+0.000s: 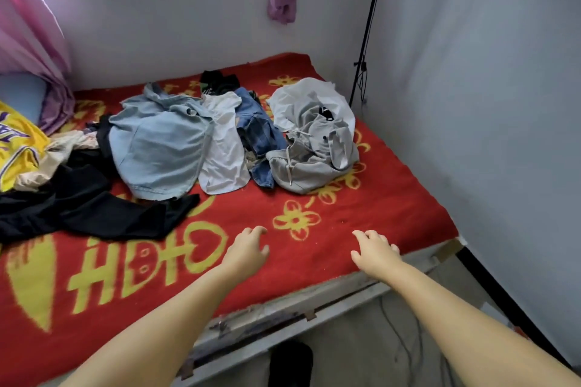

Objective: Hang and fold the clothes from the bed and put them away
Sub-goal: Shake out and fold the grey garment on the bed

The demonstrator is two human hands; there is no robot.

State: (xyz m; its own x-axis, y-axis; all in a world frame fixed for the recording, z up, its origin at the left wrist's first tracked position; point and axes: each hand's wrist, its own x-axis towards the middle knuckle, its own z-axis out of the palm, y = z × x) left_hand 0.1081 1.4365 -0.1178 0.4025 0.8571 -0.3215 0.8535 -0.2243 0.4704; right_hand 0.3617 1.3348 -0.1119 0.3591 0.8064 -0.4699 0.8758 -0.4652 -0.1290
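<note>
Clothes lie heaped across the far half of my red blanket with yellow flowers [361,214]: a crumpled grey drawstring hoodie [314,160] at the right, blue jeans [259,132] beside it, a white shirt [223,154], a pale blue denim garment [157,148], and black clothing [85,207] at the left. My left hand [248,248] and right hand [375,250] reach over the bare near blanket, fingers loosely curled, holding nothing.
</note>
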